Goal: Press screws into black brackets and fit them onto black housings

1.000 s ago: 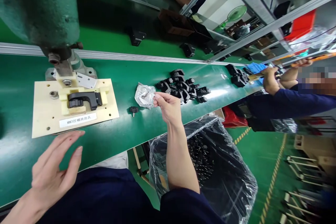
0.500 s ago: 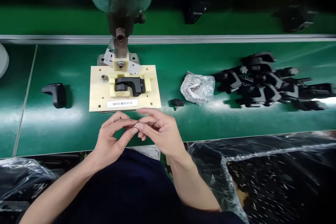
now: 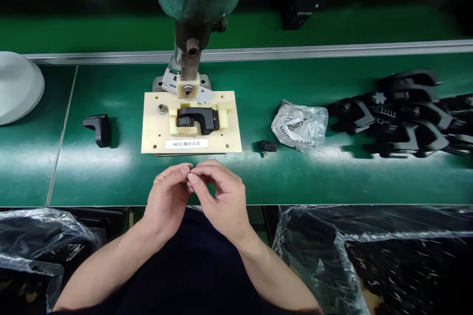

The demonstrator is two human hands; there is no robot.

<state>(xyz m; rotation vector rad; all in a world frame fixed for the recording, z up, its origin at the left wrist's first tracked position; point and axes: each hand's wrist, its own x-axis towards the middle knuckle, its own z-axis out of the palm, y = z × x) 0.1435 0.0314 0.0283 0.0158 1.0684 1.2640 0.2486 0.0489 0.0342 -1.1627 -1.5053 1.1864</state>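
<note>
My left hand (image 3: pixel 168 202) and my right hand (image 3: pixel 223 199) meet fingertip to fingertip just in front of the fixture, both pinched closed. Whatever lies between the fingertips is hidden or too small to name. Beyond them is a cream fixture plate (image 3: pixel 155 130) with a printed label (image 3: pixel 186 143). A black curved bracket (image 3: pixel 203 117) sits in its raised nest. Over the plate hangs the metal head of a press (image 3: pixel 190 59). To the right of my hands, a small black knob with a metal screw (image 3: pixel 268 146) lies on the green bench.
One black bracket (image 3: pixel 101 130) lies at the left. A clear plastic bag (image 3: pixel 300 125) lies right of the fixture, beside a pile of black clamp parts (image 3: pixel 406 113). A white round object (image 3: pixel 20 88) is far left. Plastic-lined bins (image 3: pixel 343 256) stand below the bench edge.
The view has shifted left, so the bench things appear further right. My left hand has turned and its fingers have drawn in closer; my right index finger has curled down to the pinch.
</note>
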